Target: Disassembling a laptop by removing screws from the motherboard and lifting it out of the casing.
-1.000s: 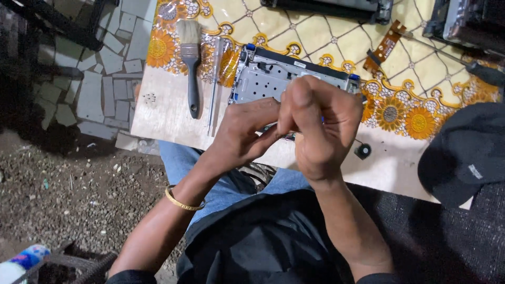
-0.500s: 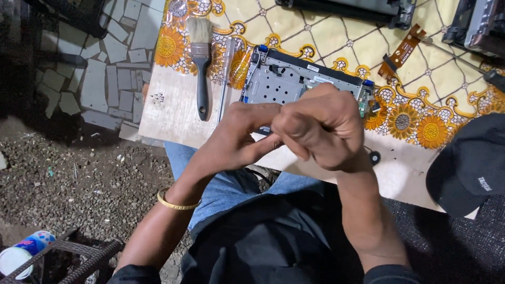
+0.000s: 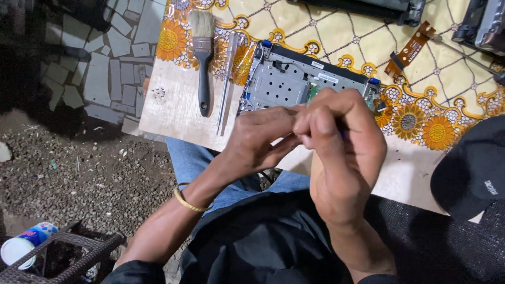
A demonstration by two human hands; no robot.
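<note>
Work surface: a table [image 3: 173,113] covered by a cream cloth with sunflower print [image 3: 436,131], extending from the near left to the far right of the scene. Ground at left is gravel and broken paving.

Main item: a grey metal chassis [image 3: 286,79], apparently an opened electronic unit, lies flat on the cloth just beyond the hands, its far edge dark with blue corner tabs. Its near right part is hidden by the hands.

A black cap [image 3: 473,168] rests at the near right edge of the table. Dark equipment casings sit at the far edge.

Left hand [image 3: 258,139] and right hand [image 3: 342,142] are raised together over the near edge of the chassis, fingertips meeting. Both are closed narrowly in a pinch on something small; the item itself is hidden between the fingers and cannot be identified. A gold bangle [image 3: 187,200] is on the left wrist.

Tools to the left of the chassis, lying parallel, well apart from the hands: a paintbrush [image 3: 202,58] with black handle, and a screwdriver [image 3: 227,79] with clear handle. A small cluster of screws [image 3: 158,93] lies further left. An orange flex strip [image 3: 407,50] lies at far right.

Assessment: fine fingertip work appears in hand. Recommended practice is to keep the pinch directly over the table so a dropped part lands on the cloth, not the gravel, and to brace the wrists for steadiness.
</note>
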